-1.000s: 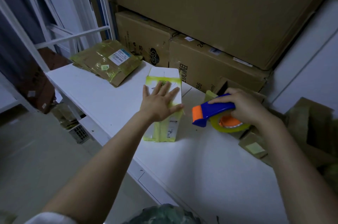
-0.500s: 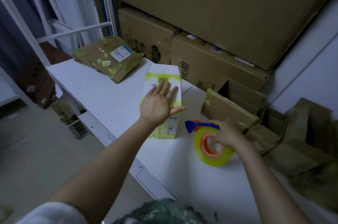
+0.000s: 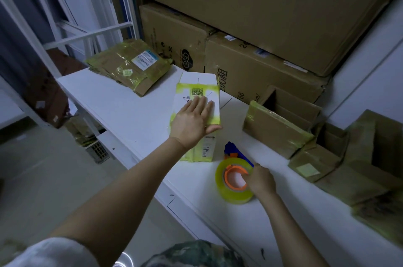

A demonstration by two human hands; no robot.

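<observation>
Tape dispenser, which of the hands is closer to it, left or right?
Right. The right hand grips the tape dispenser at its roll. The left hand lies flat on the white box, farther back and apart from the dispenser.

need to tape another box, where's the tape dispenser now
In the head view the tape dispenser sits on the white table right of centre, right of the white box under the left hand; the right hand grips its roll.
</observation>
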